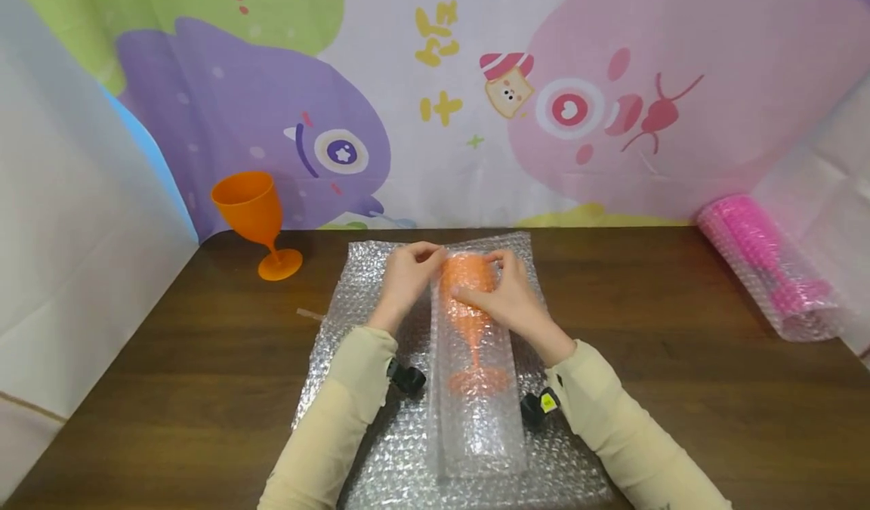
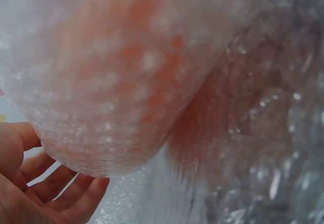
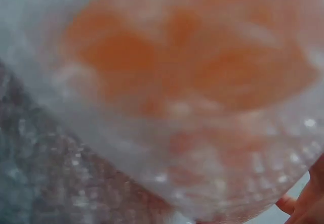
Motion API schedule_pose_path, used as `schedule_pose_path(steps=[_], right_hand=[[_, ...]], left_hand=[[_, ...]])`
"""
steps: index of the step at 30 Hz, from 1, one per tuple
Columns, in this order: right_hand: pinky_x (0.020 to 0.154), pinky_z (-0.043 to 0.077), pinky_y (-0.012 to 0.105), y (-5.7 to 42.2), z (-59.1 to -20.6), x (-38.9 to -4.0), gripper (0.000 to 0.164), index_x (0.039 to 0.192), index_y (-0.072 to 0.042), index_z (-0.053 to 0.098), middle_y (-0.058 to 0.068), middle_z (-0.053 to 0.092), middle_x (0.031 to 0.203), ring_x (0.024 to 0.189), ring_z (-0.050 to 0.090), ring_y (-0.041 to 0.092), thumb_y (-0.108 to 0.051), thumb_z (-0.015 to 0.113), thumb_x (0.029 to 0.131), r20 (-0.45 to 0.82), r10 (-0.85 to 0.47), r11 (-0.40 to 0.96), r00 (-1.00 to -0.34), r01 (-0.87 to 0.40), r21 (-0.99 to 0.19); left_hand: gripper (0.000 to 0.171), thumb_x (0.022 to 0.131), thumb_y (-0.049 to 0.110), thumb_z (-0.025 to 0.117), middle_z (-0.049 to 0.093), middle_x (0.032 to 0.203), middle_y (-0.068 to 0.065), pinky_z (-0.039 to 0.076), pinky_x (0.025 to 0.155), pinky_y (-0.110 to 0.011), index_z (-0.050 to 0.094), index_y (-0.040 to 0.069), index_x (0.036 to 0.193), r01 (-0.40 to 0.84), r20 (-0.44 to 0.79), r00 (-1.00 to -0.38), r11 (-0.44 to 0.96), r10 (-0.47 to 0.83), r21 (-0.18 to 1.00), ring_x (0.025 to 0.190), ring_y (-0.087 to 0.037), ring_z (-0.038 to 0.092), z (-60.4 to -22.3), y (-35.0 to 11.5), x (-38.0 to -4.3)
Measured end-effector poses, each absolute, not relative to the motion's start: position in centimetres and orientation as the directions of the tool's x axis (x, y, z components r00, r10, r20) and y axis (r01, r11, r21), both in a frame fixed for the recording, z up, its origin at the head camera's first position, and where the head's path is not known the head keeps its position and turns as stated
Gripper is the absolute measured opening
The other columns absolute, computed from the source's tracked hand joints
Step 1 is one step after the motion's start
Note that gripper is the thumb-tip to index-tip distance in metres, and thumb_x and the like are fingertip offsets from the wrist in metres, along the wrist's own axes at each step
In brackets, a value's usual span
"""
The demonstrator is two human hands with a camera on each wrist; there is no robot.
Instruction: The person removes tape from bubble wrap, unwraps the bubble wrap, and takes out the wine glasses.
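Note:
In the head view, an orange goblet [image 1: 473, 336] lies on its side with its bowl at the far end, seen through a roll of bubble wrap [image 1: 479, 438] around it. That roll rests on a flat sheet of bubble wrap [image 1: 356, 291]. My left hand [image 1: 405, 277] pinches the roll's far left edge beside the goblet's rim. With the thumb on top and the fingers around the far right side, my right hand [image 1: 514, 296] grips the roll at the bowl. The left wrist view shows curved fingers [image 2: 83, 196] at the wrap's rounded end.
An unwrapped orange goblet [image 1: 250, 211] stands at the back left of the brown table [image 1: 680, 389]. At the right edge lies a pink goblet [image 1: 751, 242] inside bubble wrap. A small clear strip [image 1: 310, 314] is left of the sheet. A cartoon cloth [image 1: 435, 177] hangs behind.

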State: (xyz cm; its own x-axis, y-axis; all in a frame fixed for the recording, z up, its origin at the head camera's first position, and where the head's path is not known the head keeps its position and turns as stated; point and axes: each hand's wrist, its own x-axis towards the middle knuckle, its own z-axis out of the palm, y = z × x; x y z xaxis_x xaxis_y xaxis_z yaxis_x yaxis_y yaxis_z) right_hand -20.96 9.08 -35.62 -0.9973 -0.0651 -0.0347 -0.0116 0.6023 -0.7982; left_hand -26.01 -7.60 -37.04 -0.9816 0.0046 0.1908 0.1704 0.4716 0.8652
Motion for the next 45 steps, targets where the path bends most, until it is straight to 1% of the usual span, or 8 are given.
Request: schedule_pose_path(steps=[10, 18, 24, 28, 33, 35, 40, 45], right_hand=[[0.083, 0.044, 0.044, 9.1, -35.9, -21.0, 0.081, 0.128, -0.015, 0.024, 0.014, 0.033, 0.129, 0.111, 0.045, 0.032, -0.05, 0.069, 0.071, -0.028, -0.095, 0.568, -0.995, -0.032, -0.822], [0.083, 0.043, 0.044, 9.3, -36.1, -21.0, 0.079, 0.131, -0.019, 0.024, 0.015, 0.033, 0.13, 0.111, 0.044, 0.032, -0.045, 0.07, 0.072, -0.028, -0.102, 0.541, -0.994, -0.032, -0.84], [0.087, 0.043, 0.052, 9.4, -36.2, -21.2, 0.085, 0.141, -0.024, 0.023, 0.016, 0.027, 0.139, 0.118, 0.04, 0.035, -0.042, 0.069, 0.073, -0.023, -0.112, 0.56, -0.993, -0.044, -0.827], [0.09, 0.039, 0.056, 9.5, -36.1, -21.2, 0.084, 0.143, -0.027, 0.024, 0.016, 0.024, 0.141, 0.12, 0.038, 0.038, -0.043, 0.067, 0.073, -0.032, -0.122, 0.579, -0.992, -0.044, -0.814], [0.087, 0.043, 0.052, 9.6, -36.0, -20.9, 0.08, 0.142, -0.027, 0.027, 0.016, 0.026, 0.14, 0.118, 0.04, 0.036, -0.043, 0.067, 0.074, -0.035, -0.123, 0.551, -0.992, -0.039, -0.833], [0.086, 0.043, 0.051, 9.6, -35.9, -20.9, 0.079, 0.141, -0.027, 0.028, 0.016, 0.028, 0.138, 0.117, 0.041, 0.035, -0.043, 0.067, 0.074, -0.021, -0.117, 0.549, -0.993, -0.047, -0.834], [0.087, 0.043, 0.05, 9.7, -35.7, -20.9, 0.077, 0.141, -0.027, 0.029, 0.014, 0.031, 0.138, 0.116, 0.041, 0.032, -0.044, 0.066, 0.076, 0.006, -0.117, 0.549, -0.993, -0.07, -0.833], [0.078, 0.048, 0.043, 9.7, -35.8, -21.0, 0.075, 0.141, -0.028, 0.029, 0.013, 0.033, 0.134, 0.107, 0.046, 0.03, -0.043, 0.065, 0.077, -0.002, -0.136, 0.527, -0.991, -0.071, -0.847]], left_hand=[[0.023, 0.084, 0.026, 0.061, 0.067, 0.087, -0.007, 0.046, 0.063, -0.026, 0.07, 0.008, 0.095, 0.155, 0.204, -0.978, 0.498, -0.045, 0.853, 0.075, -0.017, 0.058, -37.3, -8.0, -26.4], [0.022, 0.084, 0.023, 0.062, 0.068, 0.087, -0.009, 0.046, 0.064, -0.026, 0.07, 0.006, 0.094, 0.13, 0.191, -0.979, 0.494, -0.074, 0.86, 0.075, -0.019, 0.058, -37.5, -8.6, -26.4], [0.022, 0.085, 0.023, 0.06, 0.067, 0.088, -0.011, 0.045, 0.063, -0.026, 0.069, 0.006, 0.095, 0.094, 0.167, -0.981, 0.498, -0.103, 0.862, 0.075, -0.02, 0.058, -37.4, -8.9, -26.3], [0.021, 0.085, 0.02, 0.058, 0.067, 0.089, -0.012, 0.044, 0.063, -0.026, 0.068, 0.005, 0.096, 0.083, 0.157, -0.981, 0.495, -0.111, 0.865, 0.075, -0.02, 0.058, -37.5, -8.9, -26.2], [0.023, 0.085, 0.013, 0.05, 0.065, 0.09, -0.009, 0.04, 0.053, -0.022, 0.068, 0.01, 0.1, 0.074, 0.127, -0.987, 0.437, -0.094, 0.897, 0.063, -0.015, 0.051, -37.5, -8.9, -26.2], [0.024, 0.086, 0.013, 0.049, 0.065, 0.092, -0.009, 0.04, 0.053, -0.021, 0.067, 0.011, 0.101, 0.078, 0.115, -0.991, 0.39, -0.072, 0.917, 0.063, -0.013, 0.05, -37.4, -8.8, -26.2], [0.019, 0.086, 0.02, 0.058, 0.063, 0.09, -0.007, 0.042, 0.056, -0.021, 0.067, 0.009, 0.099, 0.095, 0.109, -0.994, 0.329, -0.025, 0.94, 0.071, -0.012, 0.052, -37.0, -8.8, -26.2], [0.019, 0.084, 0.023, 0.063, 0.054, 0.08, -0.002, 0.039, 0.055, -0.023, 0.067, 0.008, 0.096, 0.095, 0.104, -0.994, 0.339, -0.009, 0.936, 0.067, -0.013, 0.045, -37.1, -8.9, -26.2]])
